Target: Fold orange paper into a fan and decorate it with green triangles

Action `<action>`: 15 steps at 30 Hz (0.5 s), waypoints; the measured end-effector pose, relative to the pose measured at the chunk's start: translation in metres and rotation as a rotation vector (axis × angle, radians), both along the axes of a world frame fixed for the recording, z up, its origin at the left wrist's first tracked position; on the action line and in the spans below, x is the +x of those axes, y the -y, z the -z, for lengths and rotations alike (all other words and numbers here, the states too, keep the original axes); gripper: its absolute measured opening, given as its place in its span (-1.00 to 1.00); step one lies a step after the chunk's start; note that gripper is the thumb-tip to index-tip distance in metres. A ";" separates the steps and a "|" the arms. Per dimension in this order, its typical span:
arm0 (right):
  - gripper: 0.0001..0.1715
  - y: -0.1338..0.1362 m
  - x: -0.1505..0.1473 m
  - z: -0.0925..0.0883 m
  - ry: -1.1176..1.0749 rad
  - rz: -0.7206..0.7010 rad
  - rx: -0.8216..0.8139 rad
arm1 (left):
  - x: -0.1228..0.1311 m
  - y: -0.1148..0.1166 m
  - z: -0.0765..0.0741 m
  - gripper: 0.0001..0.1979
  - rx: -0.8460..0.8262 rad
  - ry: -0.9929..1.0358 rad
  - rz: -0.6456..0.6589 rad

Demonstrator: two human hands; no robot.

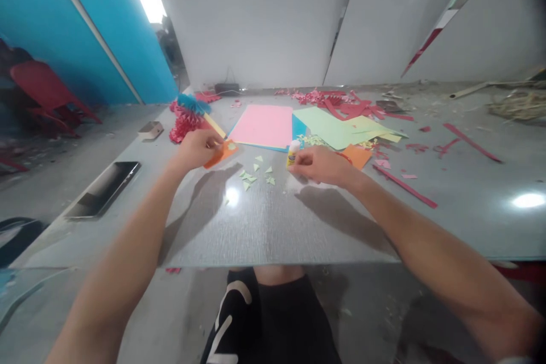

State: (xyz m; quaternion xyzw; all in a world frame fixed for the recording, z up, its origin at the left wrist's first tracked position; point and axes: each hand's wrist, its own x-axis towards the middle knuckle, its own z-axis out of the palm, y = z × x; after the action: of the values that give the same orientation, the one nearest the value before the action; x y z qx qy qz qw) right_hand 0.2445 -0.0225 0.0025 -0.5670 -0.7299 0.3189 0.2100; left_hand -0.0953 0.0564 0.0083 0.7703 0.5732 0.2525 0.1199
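Note:
My left hand (pixel 198 149) is closed on a small orange paper piece (pixel 226 153), which lies at the table's left-middle with a pale green shape (pixel 231 146) on it. Its fingertips meet the paper's upper left side. My right hand (pixel 322 165) grips a yellow glue stick (pixel 292 157) with a white top, standing upright at the table surface. Whether the stick touches the table I cannot tell. Between my hands are several small pale green paper triangles (pixel 247 176), scattered loosely. Scissors with an orange-red handle (pixel 343 157) lie partly behind my right hand.
Pink sheets (pixel 265 125) lie over blue paper ahead, with light green sheets (pixel 326 126) to their right. Red crepe paper (pixel 183 125) sits behind my left hand. A phone (pixel 104 189) and small box (pixel 151 130) lie left. Red paper strips (pixel 405 186) litter the right.

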 end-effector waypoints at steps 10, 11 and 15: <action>-0.65 0.001 -0.001 0.000 0.005 -0.137 -0.062 | -0.010 -0.020 0.025 -0.69 -0.068 -0.157 0.041; -0.65 0.002 -0.001 0.000 -0.004 -0.149 -0.061 | -0.009 -0.020 0.025 -0.72 -0.035 -0.169 0.045; -0.68 0.002 -0.004 0.003 0.013 -0.125 -0.038 | -0.002 -0.014 0.018 -0.80 0.151 -0.272 0.025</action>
State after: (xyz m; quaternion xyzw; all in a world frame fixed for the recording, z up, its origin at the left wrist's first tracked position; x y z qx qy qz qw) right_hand 0.2408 -0.0247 -0.0005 -0.5261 -0.7590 0.3417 0.1742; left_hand -0.0971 0.0707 -0.0097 0.8114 0.5538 0.1866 -0.0138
